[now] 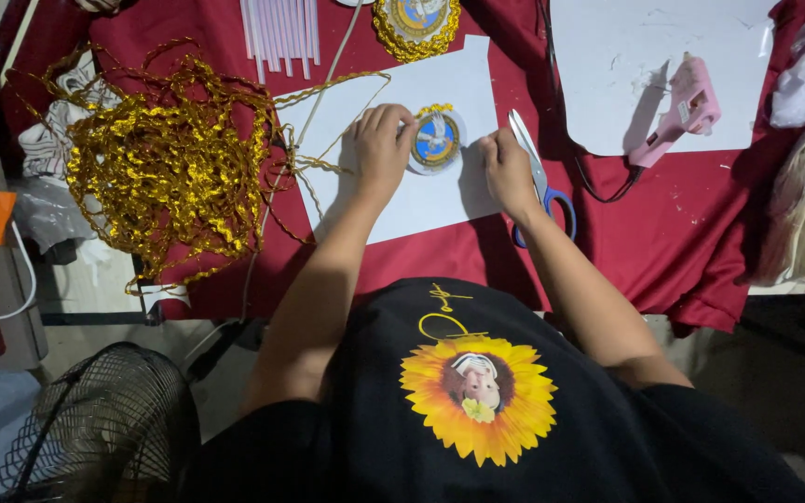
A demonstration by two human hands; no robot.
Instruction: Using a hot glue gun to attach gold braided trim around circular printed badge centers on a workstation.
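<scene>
Fingers of left hand [382, 140] curled, tips pressing down on left rim of round badge [437, 141] — blue centre, partial gold trim along its top edge. Right hand [507, 168] just right of badge, fingers bunched together; whether touching the badge, cannot tell. Badge lying on white paper sheet [421, 200], near its middle. Scissors [540, 177] with blue handles right of badge, partly under right hand. Tangle of gold cord [170, 158] well left of badge — one strand trailing onto sheet. Pink glue gun [687, 107] far right of badge, on second white sheet [626, 56]. Finished gold-rimmed badge [416, 23] above, beside pale sticks [281, 33].
</scene>
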